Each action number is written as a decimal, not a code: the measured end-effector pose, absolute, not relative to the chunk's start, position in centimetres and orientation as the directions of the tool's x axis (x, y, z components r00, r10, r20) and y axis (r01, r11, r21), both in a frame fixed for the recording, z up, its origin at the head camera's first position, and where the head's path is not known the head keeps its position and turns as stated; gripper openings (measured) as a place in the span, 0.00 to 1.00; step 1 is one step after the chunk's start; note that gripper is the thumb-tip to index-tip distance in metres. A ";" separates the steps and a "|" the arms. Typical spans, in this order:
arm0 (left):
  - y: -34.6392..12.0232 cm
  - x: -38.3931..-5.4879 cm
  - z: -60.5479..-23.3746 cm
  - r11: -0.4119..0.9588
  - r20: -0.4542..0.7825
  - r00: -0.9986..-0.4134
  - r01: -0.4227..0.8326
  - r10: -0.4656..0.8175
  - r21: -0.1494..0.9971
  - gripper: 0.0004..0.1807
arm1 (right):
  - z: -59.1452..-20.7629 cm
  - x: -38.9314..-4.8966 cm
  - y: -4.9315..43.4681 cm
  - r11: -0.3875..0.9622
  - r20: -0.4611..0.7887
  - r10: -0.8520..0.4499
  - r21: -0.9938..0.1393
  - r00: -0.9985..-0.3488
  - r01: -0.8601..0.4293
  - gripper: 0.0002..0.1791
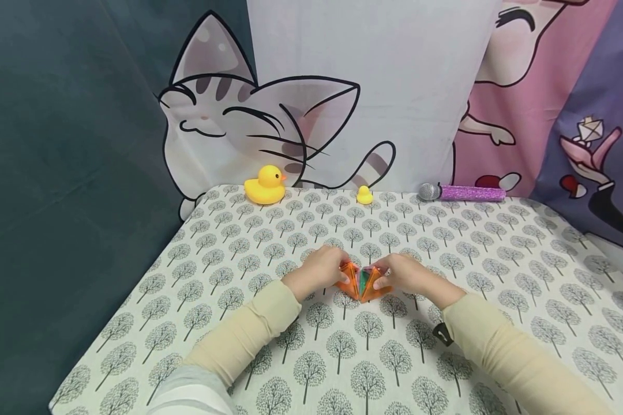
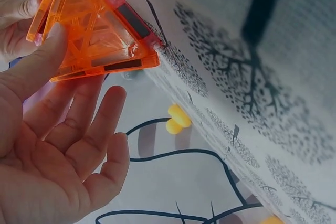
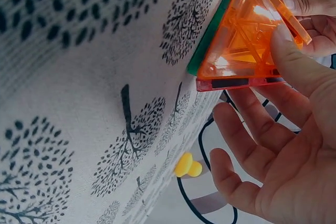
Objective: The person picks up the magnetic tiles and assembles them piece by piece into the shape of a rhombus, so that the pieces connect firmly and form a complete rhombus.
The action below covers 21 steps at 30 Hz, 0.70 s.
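In the head view my left hand [image 1: 322, 270] and right hand [image 1: 404, 273] face each other over the table's middle. Between them are translucent triangular magnetic tiles, joined into angled shapes. My left thumb and fingers pinch an orange magnetic tile [image 2: 100, 35], its lower corner by the cloth; the other left fingers spread loosely. My right hand pinches another orange magnetic tile [image 3: 244, 45] between thumb and fingers. A green tile [image 3: 214, 32] lies along its base, and a pinkish-red tile [image 3: 236, 84] forms its far side. The two shapes nearly meet; whether they touch is unclear.
A tree-print cloth [image 1: 311, 369] covers the table. Along its back edge stand a large yellow duck [image 1: 266, 185], a small yellow duck [image 1: 364, 196] and a purple microphone [image 1: 467, 193]. Behind hangs a cartoon-cat curtain [image 1: 311, 34]. A dark piece [image 1: 443, 334] shows by my right sleeve.
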<state>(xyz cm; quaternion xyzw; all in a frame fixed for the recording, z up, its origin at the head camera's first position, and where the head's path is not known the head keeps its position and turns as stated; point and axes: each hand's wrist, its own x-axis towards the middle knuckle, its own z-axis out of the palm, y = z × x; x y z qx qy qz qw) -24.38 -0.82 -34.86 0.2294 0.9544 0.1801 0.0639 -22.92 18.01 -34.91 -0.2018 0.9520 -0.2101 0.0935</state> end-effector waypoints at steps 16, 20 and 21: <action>-0.3 -24.2 -35.0 0.803 -0.008 -0.874 0.443 0.486 0.398 0.18 | -34.7 -23.1 16.9 0.817 -0.009 -0.427 -0.433 -0.904 -0.381 0.20; -0.4 -24.2 -35.1 0.802 -0.016 -0.875 0.436 0.484 0.409 0.18 | -34.7 -23.1 16.8 0.812 -0.012 -0.432 -0.442 -0.902 -0.382 0.19; -0.4 -24.2 -35.1 0.802 -0.017 -0.875 0.436 0.484 0.409 0.18 | -34.7 -23.1 16.8 0.810 -0.014 -0.433 -0.445 -0.901 -0.382 0.19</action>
